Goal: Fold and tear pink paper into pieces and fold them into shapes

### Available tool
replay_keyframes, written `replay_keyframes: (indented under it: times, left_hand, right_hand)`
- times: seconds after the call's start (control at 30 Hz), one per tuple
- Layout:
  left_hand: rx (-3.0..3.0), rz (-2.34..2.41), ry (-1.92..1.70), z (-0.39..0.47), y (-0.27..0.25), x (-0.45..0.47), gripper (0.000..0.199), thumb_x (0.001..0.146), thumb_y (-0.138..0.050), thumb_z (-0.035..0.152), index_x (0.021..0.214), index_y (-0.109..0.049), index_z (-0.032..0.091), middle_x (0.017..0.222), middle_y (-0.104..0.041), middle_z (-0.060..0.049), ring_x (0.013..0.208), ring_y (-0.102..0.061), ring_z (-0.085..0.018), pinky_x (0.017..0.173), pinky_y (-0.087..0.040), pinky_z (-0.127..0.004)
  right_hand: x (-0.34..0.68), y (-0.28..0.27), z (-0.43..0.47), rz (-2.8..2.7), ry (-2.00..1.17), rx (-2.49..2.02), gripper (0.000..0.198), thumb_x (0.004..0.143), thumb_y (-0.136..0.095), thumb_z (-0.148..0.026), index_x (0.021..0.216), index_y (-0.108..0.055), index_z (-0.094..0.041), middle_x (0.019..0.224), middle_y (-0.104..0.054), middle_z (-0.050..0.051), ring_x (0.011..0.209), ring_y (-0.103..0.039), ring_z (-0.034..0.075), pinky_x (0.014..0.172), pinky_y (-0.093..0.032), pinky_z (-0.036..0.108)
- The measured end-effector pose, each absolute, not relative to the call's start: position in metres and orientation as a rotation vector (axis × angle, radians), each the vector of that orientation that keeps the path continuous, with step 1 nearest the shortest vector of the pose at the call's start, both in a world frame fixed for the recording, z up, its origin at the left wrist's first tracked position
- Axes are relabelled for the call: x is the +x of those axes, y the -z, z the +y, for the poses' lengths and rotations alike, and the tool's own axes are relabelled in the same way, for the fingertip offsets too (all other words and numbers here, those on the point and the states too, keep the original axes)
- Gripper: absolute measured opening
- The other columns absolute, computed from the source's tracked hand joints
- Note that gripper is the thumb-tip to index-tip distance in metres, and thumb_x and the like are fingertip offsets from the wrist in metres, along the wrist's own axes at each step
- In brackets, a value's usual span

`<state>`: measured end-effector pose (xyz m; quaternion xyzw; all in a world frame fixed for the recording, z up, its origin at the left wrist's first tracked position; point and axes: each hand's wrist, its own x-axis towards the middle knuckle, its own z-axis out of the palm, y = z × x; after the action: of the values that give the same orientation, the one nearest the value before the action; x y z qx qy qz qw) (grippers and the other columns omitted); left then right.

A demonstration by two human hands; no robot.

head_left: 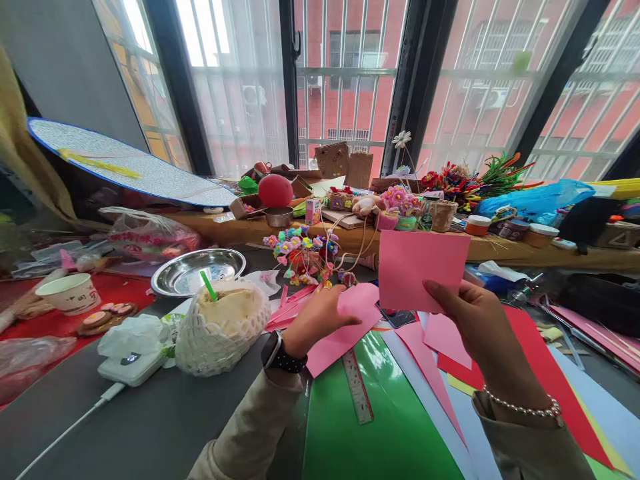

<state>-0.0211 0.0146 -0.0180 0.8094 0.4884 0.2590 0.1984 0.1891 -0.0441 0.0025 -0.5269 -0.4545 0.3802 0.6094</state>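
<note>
Pinched between the thumb and fingers of my right hand (475, 317) is a square of pink paper (415, 267), held upright above the table. My left hand (320, 320), with a watch on its wrist, hovers near a larger piece of pink paper (355, 313), its thumb apart from the fingers; some fingertips are hidden. Below lies a green folder or sheet (390, 413) with a worn ruler (359, 390) on it. Several pink offcuts (287, 310) lie behind my left hand. A dark phone (400, 319) is partly covered by paper.
At the left stand a coconut in white netting (223, 327), a metal bowl (197, 270), a paper cup (67, 293) and a white charger (133, 360) with its cable. Colourful craft flowers (303, 250) sit ahead. Red paper (550, 373) lies right. The cluttered window ledge (225, 233) runs behind.
</note>
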Motion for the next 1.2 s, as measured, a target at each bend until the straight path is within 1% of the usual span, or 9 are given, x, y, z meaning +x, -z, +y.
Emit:
replay_keyframes:
  times: [0.1,0.2,0.37,0.53,0.67,0.83,0.97,1.1,1.2]
  left_hand:
    - [2.052,1.067,-0.938,0.011,0.005,-0.015,0.036,0.072,-0.047,0.044,0.090,-0.055,0.014,0.094,-0.060,-0.010,0.087,-0.056,-0.019,0.075,-0.043,-0.030]
    - [1.803,0.765,-0.985,0.001,-0.004,-0.008,0.041,0.080,-0.033,0.045,0.084,-0.056,0.012,0.081,-0.062,-0.008,0.074,-0.058,-0.014,0.065,-0.046,-0.025]
    - [1.767,0.804,-1.034,-0.012,-0.009,-0.006,0.027,0.071,-0.054,0.038,0.071,-0.059,0.012,0.058,-0.059,-0.002,0.054,-0.055,-0.009,0.052,-0.043,-0.019]
    - [1.716,0.768,-0.779,-0.010,-0.012,-0.014,0.018,0.069,-0.057,0.028,0.065,-0.059,0.011,0.054,-0.057,0.000,0.050,-0.055,-0.007,0.048,-0.043,-0.016]
    - [1.656,0.768,-0.895,-0.008,-0.012,-0.013,0.019,0.069,-0.057,0.030,0.068,-0.059,0.010,0.056,-0.056,0.001,0.050,-0.056,-0.007,0.049,-0.045,-0.016]
    - [1.489,0.766,-0.983,-0.007,-0.013,-0.010,0.025,0.068,-0.057,0.035,0.067,-0.059,0.010,0.056,-0.058,0.000,0.050,-0.057,-0.008,0.049,-0.046,-0.017]
    - [1.373,0.672,-0.921,-0.009,-0.015,-0.008,0.041,0.073,-0.045,0.047,0.072,-0.060,0.009,0.065,-0.063,-0.007,0.057,-0.061,-0.012,0.057,-0.049,-0.023]
    - [1.396,0.690,-0.878,-0.014,-0.015,-0.004,0.041,0.070,-0.051,0.047,0.075,-0.060,0.008,0.073,-0.064,-0.010,0.065,-0.062,-0.017,0.064,-0.049,-0.029]
    - [1.401,0.701,-0.911,-0.017,-0.015,-0.002,0.037,0.069,-0.053,0.045,0.076,-0.059,0.008,0.071,-0.064,-0.009,0.067,-0.062,-0.017,0.067,-0.048,-0.030]
  right_hand:
    - [0.186,-0.001,-0.044,-1.075,-0.859,-1.220,0.024,0.063,-0.064,-0.035,0.078,-0.065,-0.017,0.079,-0.068,0.003,0.070,-0.061,0.016,0.056,-0.047,0.021]
    - [0.183,-0.001,-0.045,-1.078,-0.840,-1.206,0.022,0.063,-0.064,-0.035,0.078,-0.065,-0.017,0.081,-0.068,0.003,0.071,-0.061,0.016,0.057,-0.047,0.021]
    - [0.181,-0.002,-0.045,-1.167,-0.906,-1.176,0.023,0.064,-0.063,-0.035,0.079,-0.063,-0.018,0.076,-0.067,0.003,0.070,-0.062,0.018,0.059,-0.049,0.025]
    - [0.193,0.002,-0.045,-1.208,-0.830,-1.226,0.022,0.063,-0.063,-0.036,0.076,-0.063,-0.018,0.072,-0.066,0.004,0.061,-0.060,0.019,0.048,-0.048,0.026]
    - [0.196,0.003,-0.046,-1.350,-0.777,-1.229,0.022,0.062,-0.064,-0.033,0.076,-0.065,-0.015,0.067,-0.066,0.005,0.063,-0.060,0.021,0.048,-0.049,0.028]
    - [0.186,-0.005,-0.050,-1.528,-0.470,-1.180,0.036,0.070,-0.056,-0.029,0.105,-0.057,-0.023,0.091,-0.066,0.002,0.075,-0.061,0.018,0.053,-0.051,0.024]
    - [0.180,-0.004,-0.051,-1.597,-0.095,-1.245,0.036,0.077,-0.045,-0.018,0.112,-0.051,-0.026,0.103,-0.061,0.000,0.088,-0.059,0.019,0.064,-0.051,0.026]
    - [0.174,0.002,-0.050,-1.773,0.190,-1.143,0.054,0.076,-0.036,-0.004,0.123,-0.036,-0.029,0.122,-0.046,-0.002,0.107,-0.046,0.018,0.083,-0.044,0.030]
    - [0.168,0.006,-0.047,-1.938,0.266,-1.062,0.061,0.074,-0.031,0.002,0.127,-0.029,-0.028,0.132,-0.032,-0.002,0.116,-0.036,0.016,0.088,-0.041,0.030]
